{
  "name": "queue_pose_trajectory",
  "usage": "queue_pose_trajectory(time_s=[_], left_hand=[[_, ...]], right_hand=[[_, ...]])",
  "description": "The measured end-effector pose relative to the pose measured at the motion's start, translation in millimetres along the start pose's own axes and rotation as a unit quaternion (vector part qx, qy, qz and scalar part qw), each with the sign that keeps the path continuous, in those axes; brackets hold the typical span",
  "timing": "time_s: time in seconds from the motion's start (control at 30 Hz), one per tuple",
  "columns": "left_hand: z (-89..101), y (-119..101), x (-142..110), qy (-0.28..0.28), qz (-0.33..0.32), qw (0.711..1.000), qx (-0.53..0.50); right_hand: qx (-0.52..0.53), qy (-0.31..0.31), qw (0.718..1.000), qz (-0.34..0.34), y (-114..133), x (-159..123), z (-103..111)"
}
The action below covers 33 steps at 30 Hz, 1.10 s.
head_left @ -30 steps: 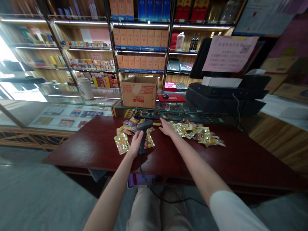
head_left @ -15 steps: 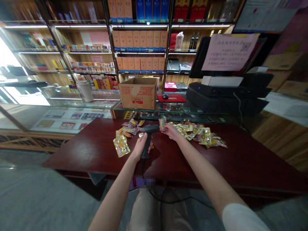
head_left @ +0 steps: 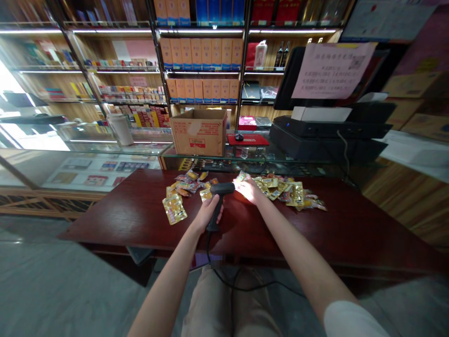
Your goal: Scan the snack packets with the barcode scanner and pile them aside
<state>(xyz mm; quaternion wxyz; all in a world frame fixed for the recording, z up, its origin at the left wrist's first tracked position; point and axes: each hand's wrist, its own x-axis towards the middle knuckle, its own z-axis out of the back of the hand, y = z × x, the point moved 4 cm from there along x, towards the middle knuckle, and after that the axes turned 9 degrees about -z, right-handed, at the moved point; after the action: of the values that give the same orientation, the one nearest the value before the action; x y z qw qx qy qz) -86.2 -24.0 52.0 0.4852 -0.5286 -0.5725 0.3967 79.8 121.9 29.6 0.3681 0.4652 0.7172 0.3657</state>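
The left hand (head_left: 210, 214) wraps closed around the black plastic barcode scanner (head_left: 220, 188). The right hand (head_left: 249, 191) extends palm-down to a crinkled gold foil packet (head_left: 241, 176) on the polished wood counter (head_left: 105, 220); its grip cannot be determined.

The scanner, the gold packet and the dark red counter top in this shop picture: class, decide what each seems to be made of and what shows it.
The handheld barcode scanner looks like dark moulded plastic, with a dull, smooth surface. The gold packet looks like metallised foil film, creased and glinting. The counter top looks like polished wood or laminate; its glossy reflections cannot settle which.
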Motion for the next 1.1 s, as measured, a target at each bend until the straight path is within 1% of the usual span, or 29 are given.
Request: queue_pose_trajectory(time_s=[0.07,0.13,0.27,0.33,0.37,0.4,0.43,0.47,0.5,0.53,0.6,0.63,0.67,0.7,0.73,0.77,0.8,0.83,0.87,0.93,0.97,1.0,1.03,1.1], left_hand=[[-2.7,0,0,0.015,-0.002,1.0,0.01],[-3.5,-1,0,0.017,-0.005,1.0,0.022],[-0.2,-1,-2,-0.001,-0.002,1.0,0.0],[3.6,-2,-2,-0.007,-0.005,1.0,-0.007],[6.6,-3,-2,-0.01,-0.009,1.0,-0.005],[10.4,-4,-2,-0.016,-0.014,1.0,0.0],[15.3,-5,-2,-0.024,-0.019,1.0,0.005],[21.2,-6,-1,-0.034,-0.024,0.999,0.006],[28.1,-8,-1,-0.047,-0.027,0.999,0.003],[35.7,-9,0,-0.061,-0.028,0.998,-0.004],[51.0,-10,1,-0.081,-0.025,0.996,-0.027],[58.0,-9,1,-0.088,-0.023,0.995,-0.042],[64.0,-9,2,-0.091,-0.019,0.994,-0.058],[68.9,-8,3,-0.093,-0.017,0.993,-0.075],[72.6,-7,4,-0.095,-0.019,0.991,-0.092],[75.1,-6,6,-0.099,-0.022,0.989,-0.106],[76.6,-6,8,-0.105,-0.025,0.987,-0.117],[77.2,-6,10,-0.113,-0.028,0.986,-0.122],[76.6,-6,13,-0.118,-0.027,0.985,-0.123],[73.3,-8,19,-0.12,-0.018,0.986,-0.113],[71.2,-9,23,-0.117,-0.016,0.987,-0.106],[69.0,-11,26,-0.112,-0.016,0.989,-0.097],[67.3,-12,29,-0.107,-0.018,0.99,-0.088],[65.4,-15,32,-0.103,-0.021,0.992,-0.072]], right_hand=[[-0.017,-0.002,1.0,0.003,0,0,-3],[-0.046,0.0,0.999,0.012,3,0,-6],[-0.083,0.009,0.996,0.042,11,-4,-8],[-0.108,0.014,0.992,0.06,16,-6,-5],[-0.135,0.003,0.988,0.072,20,-6,-1],[-0.178,-0.022,0.98,0.087,25,-7,5],[-0.237,-0.061,0.964,0.107,32,-8,12],[-0.308,-0.111,0.936,0.129,39,-10,21],[-0.388,-0.163,0.894,0.152,47,-13,30],[-0.465,-0.208,0.844,0.167,55,-17,38],[-0.598,-0.267,0.738,0.164,64,-25,51],[-0.648,-0.293,0.685,0.16,67,-30,56],[-0.684,-0.311,0.639,0.162,67,-34,57],[-0.709,-0.319,0.605,0.17,66,-37,55],[-0.725,-0.313,0.585,0.185,63,-38,49],[-0.735,-0.293,0.579,0.199,57,-36,39],[-0.738,-0.26,0.585,0.211,49,-32,26],[-0.739,-0.219,0.601,0.212,40,-25,11],[-0.735,-0.179,0.623,0.199,29,-16,-4],[-0.706,-0.121,0.682,0.151,7,4,-35],[-0.69,-0.106,0.706,0.121,-4,15,-48],[-0.681,-0.101,0.718,0.099,-13,24,-59],[-0.684,-0.106,0.716,0.086,-21,33,-68],[-0.696,-0.144,0.7,0.067,-29,46,-76]])
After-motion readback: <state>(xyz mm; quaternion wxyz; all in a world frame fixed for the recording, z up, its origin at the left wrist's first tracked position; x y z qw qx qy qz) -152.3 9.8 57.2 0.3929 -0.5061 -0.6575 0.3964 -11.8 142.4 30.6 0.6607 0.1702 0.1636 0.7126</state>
